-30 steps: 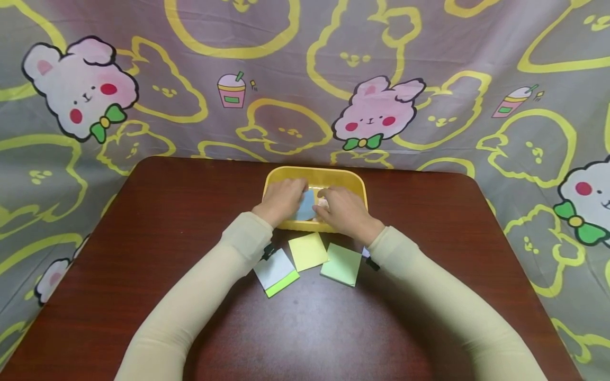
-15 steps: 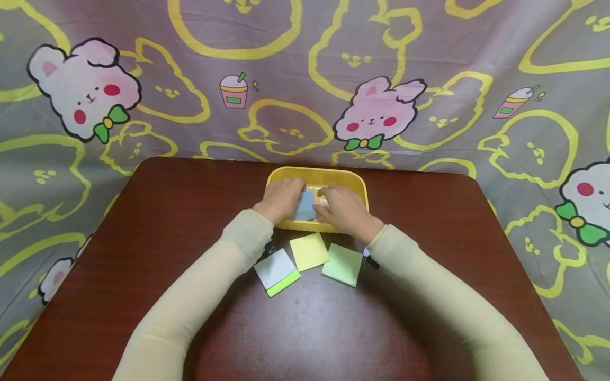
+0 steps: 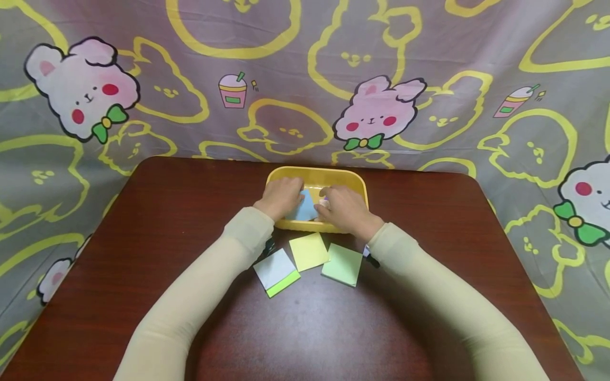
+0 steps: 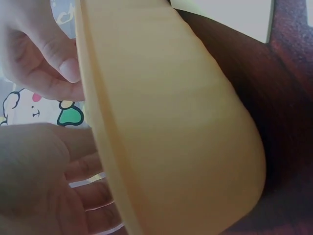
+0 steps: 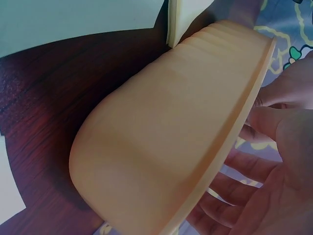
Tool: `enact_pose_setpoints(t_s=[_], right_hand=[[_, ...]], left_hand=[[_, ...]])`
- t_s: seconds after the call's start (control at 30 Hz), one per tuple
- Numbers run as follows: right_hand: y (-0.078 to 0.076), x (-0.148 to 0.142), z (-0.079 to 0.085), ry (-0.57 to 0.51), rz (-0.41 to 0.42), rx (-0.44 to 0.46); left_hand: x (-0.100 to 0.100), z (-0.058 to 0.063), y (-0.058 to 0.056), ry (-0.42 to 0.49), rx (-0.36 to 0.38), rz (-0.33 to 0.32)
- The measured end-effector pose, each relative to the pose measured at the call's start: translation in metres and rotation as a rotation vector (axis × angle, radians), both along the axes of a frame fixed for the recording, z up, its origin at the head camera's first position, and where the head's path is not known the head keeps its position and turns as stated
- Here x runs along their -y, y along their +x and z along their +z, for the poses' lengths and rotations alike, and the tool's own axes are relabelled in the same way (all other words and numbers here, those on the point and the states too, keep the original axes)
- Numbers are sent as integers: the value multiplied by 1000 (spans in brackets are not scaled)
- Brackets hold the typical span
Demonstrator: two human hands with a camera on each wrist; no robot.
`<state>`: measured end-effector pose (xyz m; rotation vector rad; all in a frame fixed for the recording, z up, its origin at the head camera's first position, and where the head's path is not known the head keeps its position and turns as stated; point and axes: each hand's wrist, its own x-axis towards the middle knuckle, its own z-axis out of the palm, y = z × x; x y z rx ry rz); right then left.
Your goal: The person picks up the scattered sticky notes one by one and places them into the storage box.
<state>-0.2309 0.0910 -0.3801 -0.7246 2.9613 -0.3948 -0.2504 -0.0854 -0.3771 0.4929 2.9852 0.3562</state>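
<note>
Both hands reach into a yellow plastic basket at the back of the table. At its left side, the left hand has its fingertips at the upper edge of a blue paper pad, which looks like sticky notes; its grip is hidden. On the right, the right hand arches its thumb and fingers over a small white and purple item, too covered to identify. In the left wrist view the left hand's fingers pass behind the basket wall. The right hand's fingers do likewise in the right wrist view.
In front of the basket lie a yellow sticky note pad, a light green one and a pale blue one with a bright green strip. A small lilac piece shows by the right wrist. A patterned cloth hangs behind.
The blue pad inside the basket has turned slightly, its upper edge shifting left together with the left hand's fingertips. A little purple now shows by the right hand, which has barely moved.
</note>
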Motion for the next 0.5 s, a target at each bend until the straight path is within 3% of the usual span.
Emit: enact_pose_setpoints(t_s=[0.5], right_hand=[[-1, -1, -2, 23, -3, -2]], left_hand=[[-2, -9, -5, -36, 68, 16]])
